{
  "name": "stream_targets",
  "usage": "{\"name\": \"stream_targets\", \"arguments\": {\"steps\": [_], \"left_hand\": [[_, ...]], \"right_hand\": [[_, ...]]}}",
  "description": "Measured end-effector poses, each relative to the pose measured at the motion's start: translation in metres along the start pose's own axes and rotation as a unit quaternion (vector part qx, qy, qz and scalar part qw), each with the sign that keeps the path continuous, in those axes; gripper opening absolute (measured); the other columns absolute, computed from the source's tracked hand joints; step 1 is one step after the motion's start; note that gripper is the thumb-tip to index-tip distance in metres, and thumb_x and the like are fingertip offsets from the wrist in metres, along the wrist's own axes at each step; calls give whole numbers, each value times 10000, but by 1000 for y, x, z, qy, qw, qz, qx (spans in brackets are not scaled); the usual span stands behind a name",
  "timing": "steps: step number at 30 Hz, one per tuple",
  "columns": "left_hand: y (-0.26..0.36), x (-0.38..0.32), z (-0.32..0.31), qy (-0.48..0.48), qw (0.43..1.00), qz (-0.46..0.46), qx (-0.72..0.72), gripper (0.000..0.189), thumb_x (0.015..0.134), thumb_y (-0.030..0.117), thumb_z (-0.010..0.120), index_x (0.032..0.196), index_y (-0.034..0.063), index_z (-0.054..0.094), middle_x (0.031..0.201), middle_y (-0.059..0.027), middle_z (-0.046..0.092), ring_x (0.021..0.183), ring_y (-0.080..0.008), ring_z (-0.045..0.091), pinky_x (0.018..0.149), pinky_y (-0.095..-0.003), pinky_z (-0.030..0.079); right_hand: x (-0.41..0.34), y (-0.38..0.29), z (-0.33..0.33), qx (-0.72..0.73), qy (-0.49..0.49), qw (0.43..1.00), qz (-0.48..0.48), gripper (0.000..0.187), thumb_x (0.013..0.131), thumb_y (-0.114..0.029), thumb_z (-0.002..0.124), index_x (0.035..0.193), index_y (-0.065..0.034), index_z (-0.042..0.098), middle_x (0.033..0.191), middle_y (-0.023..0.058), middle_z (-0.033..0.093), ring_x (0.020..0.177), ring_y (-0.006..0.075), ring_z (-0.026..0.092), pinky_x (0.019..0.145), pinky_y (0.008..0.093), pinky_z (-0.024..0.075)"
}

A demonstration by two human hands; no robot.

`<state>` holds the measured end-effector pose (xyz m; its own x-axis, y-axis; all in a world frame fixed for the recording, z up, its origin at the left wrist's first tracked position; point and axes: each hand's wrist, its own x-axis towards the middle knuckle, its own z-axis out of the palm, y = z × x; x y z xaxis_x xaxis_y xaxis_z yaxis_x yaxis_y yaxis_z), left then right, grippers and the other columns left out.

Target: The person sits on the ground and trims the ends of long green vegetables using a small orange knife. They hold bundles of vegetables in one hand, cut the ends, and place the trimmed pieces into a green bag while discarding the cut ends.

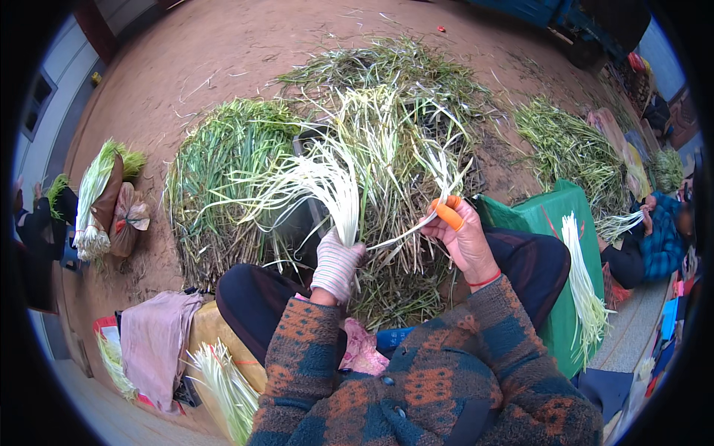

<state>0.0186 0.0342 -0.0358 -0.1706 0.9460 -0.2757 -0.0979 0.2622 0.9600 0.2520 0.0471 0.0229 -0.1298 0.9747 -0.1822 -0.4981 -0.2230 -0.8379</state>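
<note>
My left hand (337, 266), in a striped knit glove, is closed around a fanned bundle of pale garlic chives (334, 192). To its right, my right hand (458, 234) wears orange finger covers on its thumb and a finger. It pinches a thin pale stalk (404, 233) between those fingertips. Under both hands lies a tangled heap of yellowish and white stalks (385, 145). A heap of greener leafy stalks (234, 156) adjoins it on the left.
At right, a tied white bundle (577, 279) lies on a green sack (549, 200). Another bundle (226, 384) rests at lower left, near a pink cloth (159, 340). Upright bundled stalks (97, 206) stand at far left. A person in blue plaid (664, 240) sits at right, holding stalks.
</note>
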Motion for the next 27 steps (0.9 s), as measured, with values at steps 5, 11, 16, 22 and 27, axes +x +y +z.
{"name": "stream_targets", "arguments": {"steps": [5, 11, 16, 22, 27], "left_hand": [[25, -5, -9, -13, 996, -56, -72, 265, 769, 38, 766, 1007, 33, 647, 717, 2, 618, 511, -79, 526, 472, -224, 422], [39, -28, 12, -122, 977, -102, -139, 215, 795, 24, 770, 981, 44, 664, 722, 13, 633, 528, -69, 550, 468, -208, 416], [29, -28, 19, -98, 985, -66, -125, 344, 771, 47, 812, 1089, 34, 680, 842, 14, 677, 643, -54, 582, 557, -212, 451], [21, -23, 17, -125, 982, -55, -134, 423, 815, -28, 727, 1219, 3, 604, 1024, -55, 704, 812, -120, 663, 689, -254, 521], [19, -24, 19, -80, 990, -44, -111, 410, 813, -43, 696, 1212, -6, 610, 1032, -58, 705, 817, -122, 662, 692, -252, 519]], "right_hand": [[1, 6, 6, -47, 8, 998, 50, 155, 974, -176, 655, 1056, -61, 593, 927, 28, 660, 808, 139, 687, 697, 309, 610], [3, 35, 26, -137, 0, 986, 89, 223, 957, -188, 682, 1068, -38, 560, 971, 55, 653, 818, 135, 676, 662, 304, 611], [9, 43, 38, -174, 3, 981, 82, 181, 942, -138, 686, 1049, -31, 586, 939, 38, 647, 784, 100, 641, 600, 265, 591], [16, 45, 42, -247, 9, 966, 77, 192, 929, -134, 706, 1047, -4, 629, 883, 39, 652, 680, 85, 626, 516, 237, 534], [15, 41, 41, -324, 19, 943, 78, 185, 933, -142, 702, 1027, -2, 627, 813, 44, 661, 592, 79, 617, 481, 231, 496]]}}
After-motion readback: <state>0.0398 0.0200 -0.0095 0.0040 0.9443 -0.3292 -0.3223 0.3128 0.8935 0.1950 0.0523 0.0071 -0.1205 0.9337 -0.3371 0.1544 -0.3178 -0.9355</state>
